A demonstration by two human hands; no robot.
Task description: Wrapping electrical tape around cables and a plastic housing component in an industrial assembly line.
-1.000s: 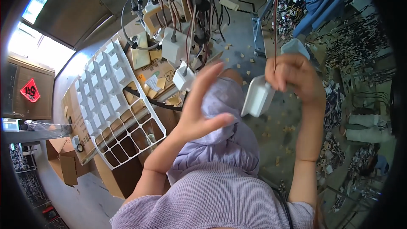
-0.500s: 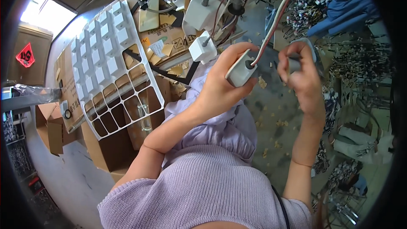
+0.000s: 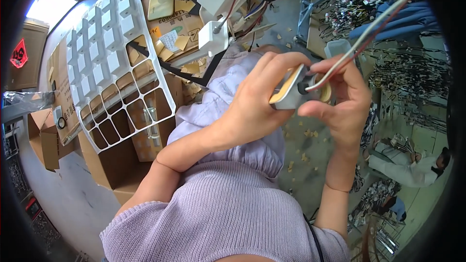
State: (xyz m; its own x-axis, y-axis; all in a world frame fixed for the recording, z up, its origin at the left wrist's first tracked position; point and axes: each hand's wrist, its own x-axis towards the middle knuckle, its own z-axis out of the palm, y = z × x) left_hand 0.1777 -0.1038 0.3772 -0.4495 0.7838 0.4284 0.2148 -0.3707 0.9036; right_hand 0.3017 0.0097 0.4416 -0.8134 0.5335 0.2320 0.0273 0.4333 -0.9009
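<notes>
My left hand (image 3: 255, 99) grips a small white plastic housing (image 3: 290, 98) with a yellow layer along its flat side. A white and a dark red wire (image 3: 357, 53) run out of the housing's black grommet (image 3: 303, 88) toward the upper right. Close against its right side, my right hand (image 3: 347, 94) is curled with thumb and fingers around a small round yellowish piece (image 3: 327, 93), partly hidden by the fingers. To the left, a white grid frame (image 3: 171, 102) carries several similar white housings (image 3: 100, 74) in its far cells; the near cells hold none.
White boxes with plugged cables (image 3: 213, 38) hang beyond my left hand. An open cardboard box (image 3: 119, 170) stands under the frame, and a phone (image 3: 161, 0) lies on cardboard. Wire bundles (image 3: 403, 73) fill the right side, where other people (image 3: 412, 165) sit. Yellow scraps (image 3: 291, 166) litter the floor.
My right hand has moved left to the housing with the round piece in it. My left hand has turned the housing, so its yellow side shows. The view has shifted slightly.
</notes>
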